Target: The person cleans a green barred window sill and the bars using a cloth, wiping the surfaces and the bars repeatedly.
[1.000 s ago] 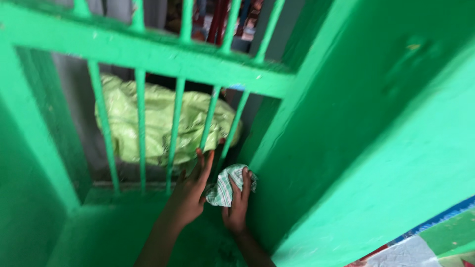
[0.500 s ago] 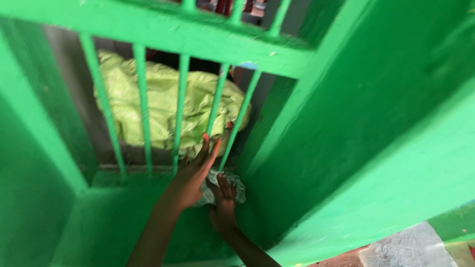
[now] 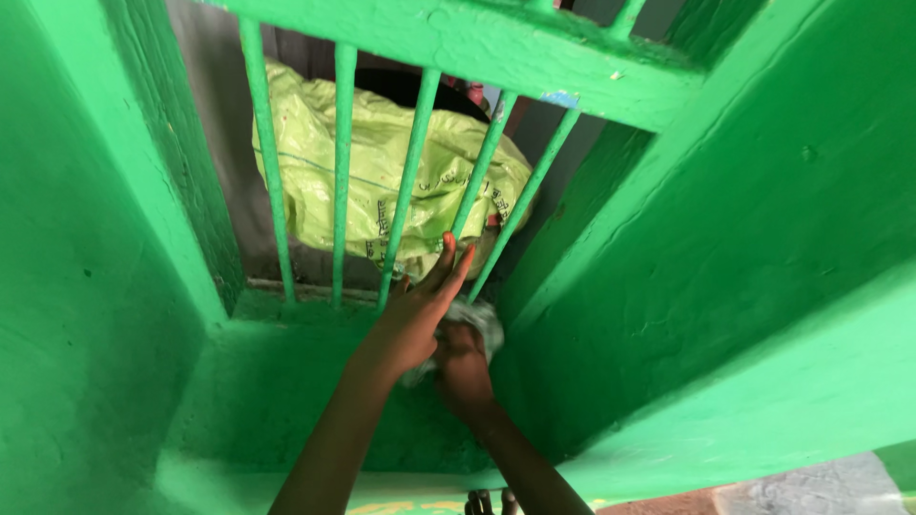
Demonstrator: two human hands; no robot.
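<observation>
My left hand [image 3: 417,315] is stretched toward the green window bars [image 3: 408,181], fingers straight and together, tips near the foot of a bar, holding nothing. My right hand [image 3: 465,367] presses a crumpled checked cloth [image 3: 485,322] onto the green sill [image 3: 267,381] in the corner by the right wall. Most of the cloth is hidden under the two hands.
A bulky yellow-green plastic sack [image 3: 382,181] lies just behind the bars. Thick green walls [image 3: 725,238] close in on the left and right of the window recess. A thick green crossbar [image 3: 477,48] runs across the top. My toes [image 3: 487,501] show at the bottom edge.
My right hand has carried the cloth down from mid-air onto the sill corner and now covers it. My left hand stayed extended at the bars. The view has tilted downward.
</observation>
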